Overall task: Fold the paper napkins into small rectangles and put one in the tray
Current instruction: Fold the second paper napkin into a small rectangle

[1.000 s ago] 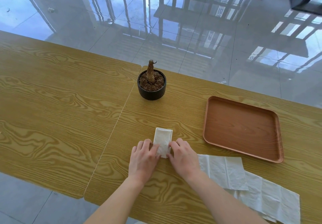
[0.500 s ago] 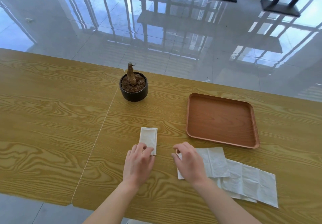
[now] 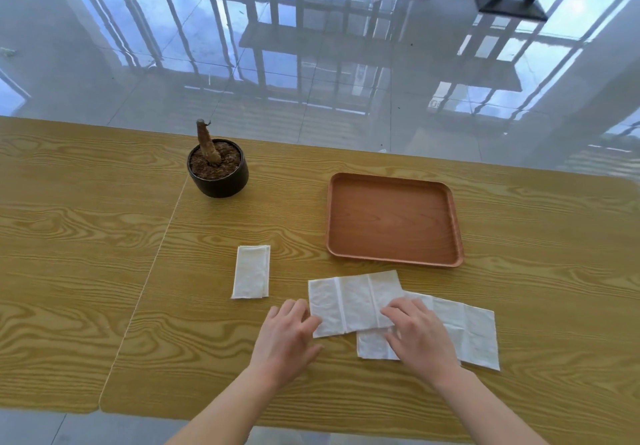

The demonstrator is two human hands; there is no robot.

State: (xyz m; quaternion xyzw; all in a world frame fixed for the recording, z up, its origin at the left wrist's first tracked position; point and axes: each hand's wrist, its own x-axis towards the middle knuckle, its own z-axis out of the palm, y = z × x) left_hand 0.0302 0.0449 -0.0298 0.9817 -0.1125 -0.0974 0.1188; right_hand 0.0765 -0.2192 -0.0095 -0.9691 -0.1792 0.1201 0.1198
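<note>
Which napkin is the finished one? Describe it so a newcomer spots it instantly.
On the wooden table, look near-left of the brown tray, below the potted stump. The folded napkin lies alone there, a narrow upright rectangle, unlike the wide unfolded sheets under the hands.

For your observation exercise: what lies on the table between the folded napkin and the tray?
Nothing: the head view shows bare table between folded napkin and tray.

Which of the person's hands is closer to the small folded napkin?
Left. The left hand lies just below and right of the folded napkin, not touching it. The right hand is farther right, resting on the unfolded napkins.
</note>
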